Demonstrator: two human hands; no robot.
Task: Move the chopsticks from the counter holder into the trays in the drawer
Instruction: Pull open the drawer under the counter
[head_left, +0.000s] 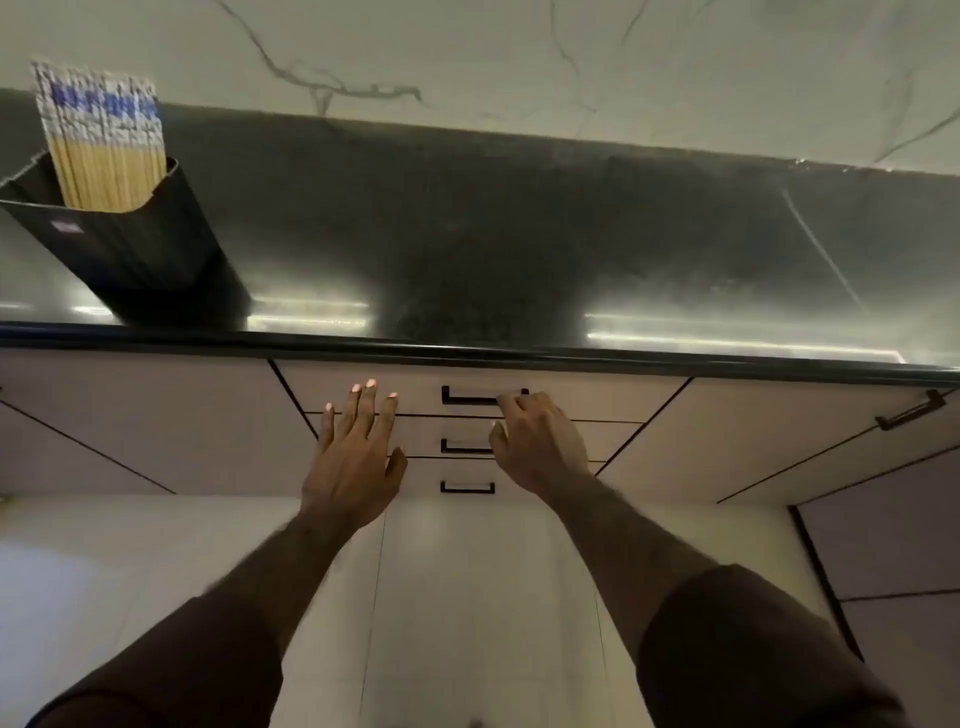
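A bundle of pale wooden chopsticks (104, 150) with blue-and-white patterned tops stands in a black holder (150, 239) at the far left of the dark counter (519, 249). Below the counter edge is the top drawer (597, 400), which is closed, so no trays show. My left hand (353, 457) is spread flat, its fingertips in front of the drawer's left part, holding nothing. My right hand (535, 447) has its fingers curled over the right end of the black drawer handle (467, 397), with the thumb below.
Two more closed drawers with black handles, the middle one (465, 447) and the lowest (467, 487), sit under the top one. Cupboard doors flank them, and the right door has a black handle (911, 410). A marble wall backs the counter. Pale floor tiles (467, 597) lie below.
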